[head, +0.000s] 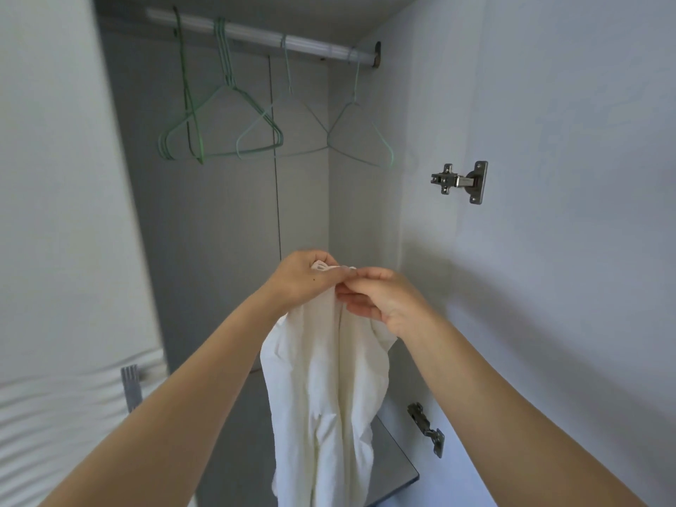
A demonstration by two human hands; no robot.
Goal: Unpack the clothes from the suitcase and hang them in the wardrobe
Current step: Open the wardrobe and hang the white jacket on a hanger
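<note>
Left hand (pixel 300 279), right hand (pixel 382 303) both pinch garment (pixel 329 382) top. Hangers (pixel 219 154) on rail (pixel 256 31) bare; nothing hung yet.

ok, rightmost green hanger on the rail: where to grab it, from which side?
I'd pinch the rightmost hanger at its neck under the hook, coming from the front and below: the side wall is close on its right and the next hanger crowds its left corner.
</note>
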